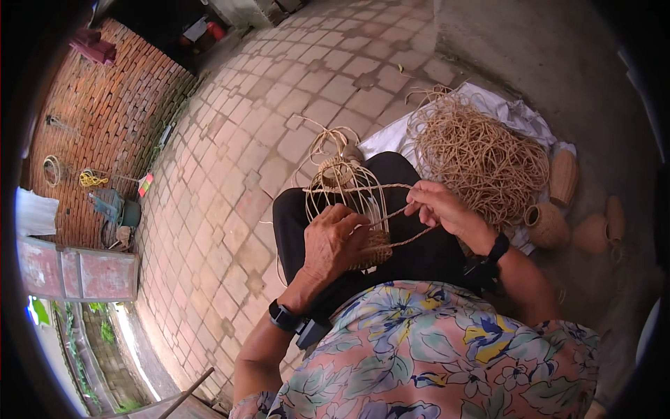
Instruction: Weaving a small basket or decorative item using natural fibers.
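Across my lap lies a partly woven cord basket (375, 250), its dense woven end close to me and long loose cords looping away over my knees. My left hand (329, 241) is curled over the left side of this piece, fingers bent round it; part of the weave is hidden underneath. To the right, my right hand (441, 204) pinches a twisted natural-fibre cord (399, 211), which runs taut back toward the weave. Another strand (363, 188) stretches from near the right fingers to the looped cords. A small woven coil (335, 172) sits among the loops beyond my left hand.
A large tangled heap of cord (481, 157) lies on a white sheet (387, 140) at the right. Several woven vessels (548, 225) rest beside it. Paving tiles (230, 188) spread leftward to a brick wall (105, 126) with a hanging yellow rope (92, 179).
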The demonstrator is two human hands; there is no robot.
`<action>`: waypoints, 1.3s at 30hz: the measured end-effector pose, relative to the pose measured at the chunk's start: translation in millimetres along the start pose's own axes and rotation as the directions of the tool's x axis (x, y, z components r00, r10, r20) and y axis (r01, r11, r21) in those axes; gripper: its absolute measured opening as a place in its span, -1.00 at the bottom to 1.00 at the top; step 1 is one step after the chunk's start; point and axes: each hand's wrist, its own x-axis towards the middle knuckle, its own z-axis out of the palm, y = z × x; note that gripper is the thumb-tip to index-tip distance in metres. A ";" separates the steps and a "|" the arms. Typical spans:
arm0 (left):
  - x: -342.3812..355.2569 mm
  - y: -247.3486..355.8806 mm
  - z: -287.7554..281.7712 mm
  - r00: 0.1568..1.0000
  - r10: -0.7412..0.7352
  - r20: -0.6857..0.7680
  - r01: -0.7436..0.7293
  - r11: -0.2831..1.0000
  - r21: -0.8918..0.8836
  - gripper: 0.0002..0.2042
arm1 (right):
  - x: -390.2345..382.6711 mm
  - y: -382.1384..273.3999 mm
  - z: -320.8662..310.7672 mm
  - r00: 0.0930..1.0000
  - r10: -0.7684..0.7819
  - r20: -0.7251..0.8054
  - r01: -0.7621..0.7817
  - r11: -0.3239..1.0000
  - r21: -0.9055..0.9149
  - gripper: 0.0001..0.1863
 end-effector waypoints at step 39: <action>-22.1 -23.6 -14.0 0.772 -0.426 0.472 0.562 0.804 -0.193 -0.67 | 0.7 -6.3 -159.2 0.761 -0.264 -0.593 -0.014 0.907 -0.421 -0.91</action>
